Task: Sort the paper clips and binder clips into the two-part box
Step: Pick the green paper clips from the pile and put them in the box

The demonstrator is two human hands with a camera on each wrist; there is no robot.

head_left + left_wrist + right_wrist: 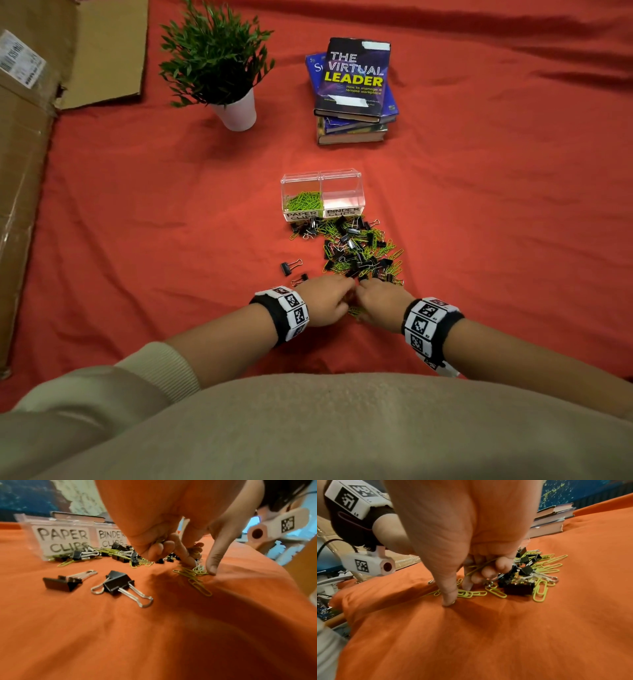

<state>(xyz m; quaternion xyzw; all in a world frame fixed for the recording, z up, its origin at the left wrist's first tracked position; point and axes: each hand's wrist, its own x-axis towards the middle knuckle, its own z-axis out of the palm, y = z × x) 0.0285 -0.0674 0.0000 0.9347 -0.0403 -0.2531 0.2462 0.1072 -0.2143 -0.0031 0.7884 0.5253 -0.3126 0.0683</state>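
The clear two-part box (320, 175) stands mid-table. Its left half, labelled PAPER CLIPS (62, 539), holds green paper clips (305, 202); the BINDER CLIPS half looks empty. A mixed pile of green paper clips and black binder clips (359, 250) spreads from the box toward me. Both hands work the pile's near edge, side by side. My left hand (337, 291) (173, 553) curls round several paper clips, its index finger (190, 561) touching more on the cloth. My right hand (368, 291) (458, 593) keeps paper clips in its curled fingers while thumb (448, 600) and forefinger pinch at clips (471, 593).
Two black binder clips (290, 267) (120, 584) lie apart, left of the pile and just ahead of my left hand. A potted plant (222, 68) and a stack of books (354, 89) stand behind the box. Flattened cardboard (27, 137) covers the left edge of the red cloth.
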